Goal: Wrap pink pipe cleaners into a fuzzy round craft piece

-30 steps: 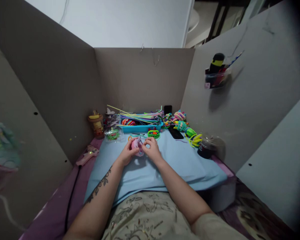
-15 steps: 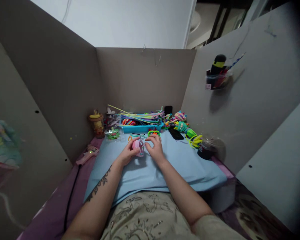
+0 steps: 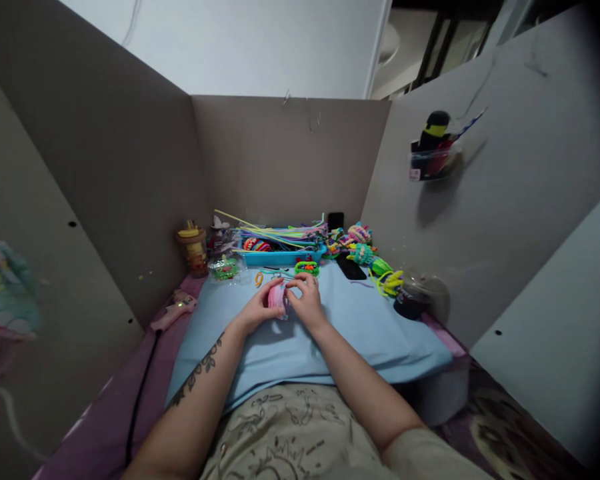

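Observation:
Over the blue cloth, my left hand (image 3: pixel 256 311) curls round a small pink, rounded piece (image 3: pixel 277 298) with pale bluish bits along its right edge. It looks fuzzy, but its exact kind is too small to make out. My right hand (image 3: pixel 307 301) is closed, its thumb and forefinger at the right edge of that pink piece; anything finer between the fingertips is hidden. Just beyond my hands lie a bright green ring-shaped piece (image 3: pixel 307 268) with orange bits and an orange loop (image 3: pixel 259 279).
A blue tray (image 3: pixel 283 259) of pipe cleaners stands at the back. A phone (image 3: pixel 351 267), colourful fuzzy pieces (image 3: pixel 363 253) and a dark jar (image 3: pixel 411 303) are on the right. A pink glue gun (image 3: pixel 176 312) and a lidded cup (image 3: pixel 194 251) are on the left. Grey panels surround the table.
My right fingers drew slightly away from the pink piece, then came back to its right edge. My left hand kept hold and turned the piece a little.

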Action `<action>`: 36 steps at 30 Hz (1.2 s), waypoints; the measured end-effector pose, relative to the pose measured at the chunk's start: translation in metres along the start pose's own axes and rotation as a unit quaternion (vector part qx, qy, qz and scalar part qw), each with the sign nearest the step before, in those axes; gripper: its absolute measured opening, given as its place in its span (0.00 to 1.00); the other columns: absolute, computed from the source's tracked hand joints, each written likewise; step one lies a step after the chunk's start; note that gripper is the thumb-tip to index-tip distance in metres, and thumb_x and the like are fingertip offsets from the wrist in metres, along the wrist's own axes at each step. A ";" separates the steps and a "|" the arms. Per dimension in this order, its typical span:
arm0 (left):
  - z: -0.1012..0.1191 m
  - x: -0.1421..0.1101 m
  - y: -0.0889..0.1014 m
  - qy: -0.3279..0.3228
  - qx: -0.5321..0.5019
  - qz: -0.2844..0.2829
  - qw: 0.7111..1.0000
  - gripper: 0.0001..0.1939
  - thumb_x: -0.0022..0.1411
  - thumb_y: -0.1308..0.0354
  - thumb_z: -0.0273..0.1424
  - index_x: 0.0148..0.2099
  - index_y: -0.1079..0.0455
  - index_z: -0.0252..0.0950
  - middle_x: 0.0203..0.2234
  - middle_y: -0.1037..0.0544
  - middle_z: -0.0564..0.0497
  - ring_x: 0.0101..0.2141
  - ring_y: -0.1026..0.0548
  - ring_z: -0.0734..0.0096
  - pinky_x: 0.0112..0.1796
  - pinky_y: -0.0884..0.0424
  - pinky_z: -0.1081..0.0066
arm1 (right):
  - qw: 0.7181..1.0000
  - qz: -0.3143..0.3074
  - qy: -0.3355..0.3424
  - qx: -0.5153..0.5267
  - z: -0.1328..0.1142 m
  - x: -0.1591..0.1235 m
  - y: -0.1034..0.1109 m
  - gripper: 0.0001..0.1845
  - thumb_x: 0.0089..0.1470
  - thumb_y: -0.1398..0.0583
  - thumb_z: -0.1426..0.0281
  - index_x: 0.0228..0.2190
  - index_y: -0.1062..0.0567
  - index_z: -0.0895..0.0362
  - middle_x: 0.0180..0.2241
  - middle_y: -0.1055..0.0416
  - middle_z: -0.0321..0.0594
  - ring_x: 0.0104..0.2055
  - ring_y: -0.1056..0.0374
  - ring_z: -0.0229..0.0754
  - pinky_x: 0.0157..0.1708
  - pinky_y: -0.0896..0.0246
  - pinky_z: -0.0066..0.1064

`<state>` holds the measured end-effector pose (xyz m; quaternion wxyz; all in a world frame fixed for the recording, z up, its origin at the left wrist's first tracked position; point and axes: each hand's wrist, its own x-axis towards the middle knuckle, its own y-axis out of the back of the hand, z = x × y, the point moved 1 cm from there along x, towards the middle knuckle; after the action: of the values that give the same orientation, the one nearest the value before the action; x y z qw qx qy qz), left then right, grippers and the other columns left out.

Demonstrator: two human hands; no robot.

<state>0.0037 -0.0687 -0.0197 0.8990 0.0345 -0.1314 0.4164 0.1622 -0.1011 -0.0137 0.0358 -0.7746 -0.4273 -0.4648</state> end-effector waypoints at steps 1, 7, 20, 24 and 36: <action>0.000 0.000 0.000 -0.001 0.005 -0.001 1.000 0.45 0.43 0.28 0.33 0.62 0.41 0.39 0.50 0.30 0.44 0.45 0.30 0.61 0.45 0.33 0.66 | 1.000 -0.003 -0.006 -0.002 0.001 0.000 -0.001 0.05 0.48 0.39 0.75 0.28 0.23 0.54 0.38 0.35 0.42 0.46 0.38 0.47 0.50 0.42 0.41; -0.002 0.000 0.001 -0.014 0.024 -0.007 1.000 0.44 0.42 0.28 0.32 0.62 0.40 0.40 0.51 0.31 0.44 0.45 0.30 0.60 0.45 0.33 0.66 | 0.999 -0.014 -0.038 0.000 0.003 -0.003 -0.004 0.04 0.47 0.39 0.74 0.26 0.24 0.55 0.37 0.35 0.43 0.45 0.38 0.48 0.49 0.42 0.43; -0.002 0.000 0.002 -0.012 -0.085 0.050 0.995 0.37 0.47 0.31 0.32 0.59 0.38 0.42 0.49 0.30 0.48 0.43 0.30 0.64 0.39 0.32 0.72 | 0.994 -0.056 -0.071 0.054 0.007 -0.005 -0.006 0.03 0.48 0.39 0.69 0.28 0.24 0.55 0.32 0.32 0.39 0.38 0.35 0.44 0.42 0.39 0.36; -0.001 -0.001 0.001 -0.009 -0.078 0.010 0.997 0.36 0.44 0.29 0.31 0.56 0.35 0.42 0.46 0.29 0.49 0.40 0.29 0.66 0.38 0.32 0.73 | 0.995 -0.082 -0.057 0.001 0.008 -0.009 -0.011 0.03 0.47 0.39 0.72 0.27 0.24 0.54 0.34 0.33 0.40 0.41 0.35 0.46 0.47 0.41 0.40; -0.006 0.000 0.002 0.015 -0.125 0.026 0.992 0.29 0.52 0.35 0.42 0.55 0.34 0.42 0.45 0.28 0.48 0.39 0.28 0.63 0.37 0.32 0.70 | 0.996 -0.069 -0.044 -0.025 0.007 -0.011 -0.011 0.04 0.49 0.41 0.73 0.28 0.25 0.54 0.33 0.33 0.41 0.42 0.35 0.47 0.46 0.40 0.41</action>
<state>0.0037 -0.0662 -0.0256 0.8870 -0.0876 -0.1699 0.4203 0.1572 -0.0974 -0.0297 -0.0348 -0.7638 -0.4693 -0.4418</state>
